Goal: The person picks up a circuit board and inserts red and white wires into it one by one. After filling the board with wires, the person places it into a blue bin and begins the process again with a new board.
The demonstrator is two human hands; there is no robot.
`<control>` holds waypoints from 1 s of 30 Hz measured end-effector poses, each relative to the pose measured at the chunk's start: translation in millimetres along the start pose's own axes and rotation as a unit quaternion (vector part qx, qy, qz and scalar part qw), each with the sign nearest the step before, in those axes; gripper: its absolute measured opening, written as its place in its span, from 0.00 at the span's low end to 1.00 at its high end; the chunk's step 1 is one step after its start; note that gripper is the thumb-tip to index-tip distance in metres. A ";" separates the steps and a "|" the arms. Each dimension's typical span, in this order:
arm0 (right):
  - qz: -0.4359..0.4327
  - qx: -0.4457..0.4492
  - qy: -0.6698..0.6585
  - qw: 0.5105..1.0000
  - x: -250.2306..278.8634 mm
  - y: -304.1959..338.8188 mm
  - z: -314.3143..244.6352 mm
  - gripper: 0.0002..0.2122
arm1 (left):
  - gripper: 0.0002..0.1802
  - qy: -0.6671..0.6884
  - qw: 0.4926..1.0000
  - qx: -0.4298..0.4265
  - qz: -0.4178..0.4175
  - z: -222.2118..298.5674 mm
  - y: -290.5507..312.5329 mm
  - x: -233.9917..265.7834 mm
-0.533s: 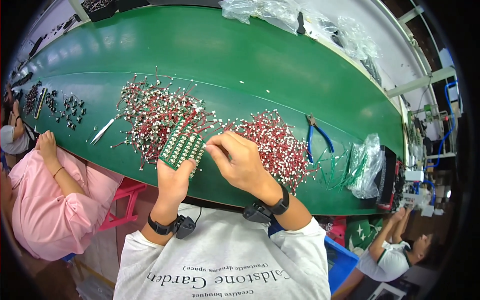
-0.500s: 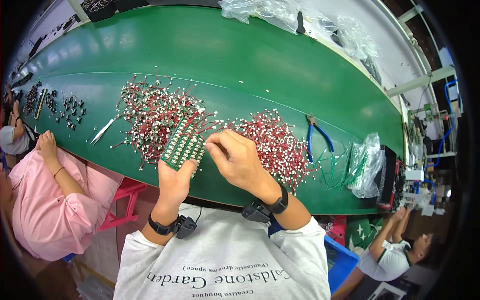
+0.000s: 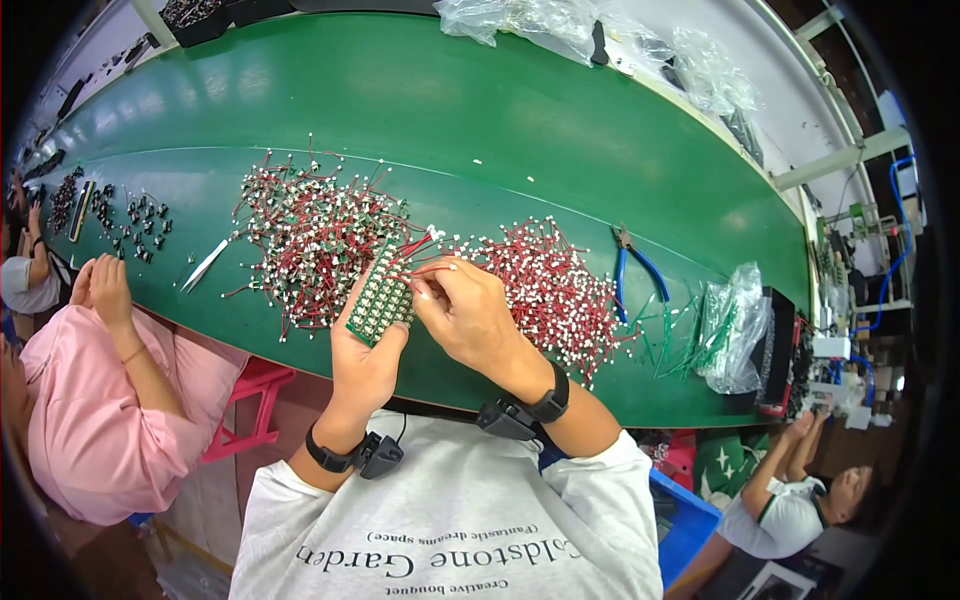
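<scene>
My left hand point(image 3: 366, 358) grips a green circuit board panel point(image 3: 380, 300), set with rows of small pale parts, by its lower end, the thumb over its face. The panel is tilted above the front of the green bench. At its upper right edge my right hand point(image 3: 470, 312) is closed in a pinch on thin red wires point(image 3: 428, 268), some ending in white connectors. Exactly where those wires meet the panel is too small to tell. Behind the panel lies a heap of small boards with red wires point(image 3: 300, 225). Beyond my right hand spreads a pile of red wires with white connectors point(image 3: 555, 290).
Blue-handled pliers point(image 3: 642, 275) lie right of the piles, near green wires point(image 3: 665, 340) and a clear plastic bag point(image 3: 732, 330). A pale pointed tool point(image 3: 206, 264) rests at left, beyond it small black parts point(image 3: 140, 220). A person in pink point(image 3: 110, 400) sits close on my left.
The panel has turned more upright and its lower end has shifted right in my left hand. Red wires now show at my right fingertips.
</scene>
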State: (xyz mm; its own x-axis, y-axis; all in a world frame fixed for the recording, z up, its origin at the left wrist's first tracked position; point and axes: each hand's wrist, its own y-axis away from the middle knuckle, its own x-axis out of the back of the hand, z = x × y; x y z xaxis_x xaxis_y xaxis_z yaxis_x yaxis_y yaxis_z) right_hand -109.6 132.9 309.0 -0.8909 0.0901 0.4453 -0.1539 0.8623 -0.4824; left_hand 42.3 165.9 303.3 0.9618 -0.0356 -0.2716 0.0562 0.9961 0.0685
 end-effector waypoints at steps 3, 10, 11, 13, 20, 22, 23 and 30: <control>0.006 -0.008 0.009 1.000 -1.1 1.5 -0.8 0.06 | 0.34 -0.010 1.000 0.009 0.004 -1.7 -0.3 0.6; 0.002 0.027 0.099 0.995 -6.7 3.8 -1.5 0.06 | 0.34 -0.125 0.989 -0.073 -0.027 0.7 -4.8 -1.7; -0.004 0.027 0.084 0.996 -6.2 3.0 -1.2 0.07 | 0.35 -0.120 0.990 -0.069 -0.024 0.9 -4.8 -1.1; 0.009 0.042 0.087 0.995 -5.8 3.6 -0.9 0.07 | 0.36 -0.099 0.993 -0.057 -0.020 3.0 -5.2 -1.0; 0.026 0.070 0.150 0.986 -5.2 9.1 7.5 0.10 | 0.37 -0.189 0.971 -0.142 -0.033 4.1 -4.2 -4.5; 0.025 0.060 0.147 0.987 -8.5 7.7 8.3 0.09 | 0.37 -0.215 0.964 -0.151 -0.034 4.3 -5.2 -5.6; 0.025 0.051 0.144 0.988 -10.1 6.2 8.5 0.09 | 0.37 -0.196 0.971 -0.130 -0.034 0.9 -7.1 -3.6; 0.069 -0.018 0.068 0.995 16.9 -13.6 15.2 0.04 | 0.30 -0.015 0.994 -0.049 0.094 12.3 -12.2 23.9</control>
State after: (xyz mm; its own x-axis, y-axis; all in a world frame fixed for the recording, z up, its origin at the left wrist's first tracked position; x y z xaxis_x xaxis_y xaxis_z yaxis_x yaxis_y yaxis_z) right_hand -129.1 115.1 311.6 -0.8356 0.2738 0.4762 -0.0164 0.8541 -0.5198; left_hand 67.9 151.8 307.8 0.9607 0.1504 -0.2332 -0.1498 0.9885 0.0204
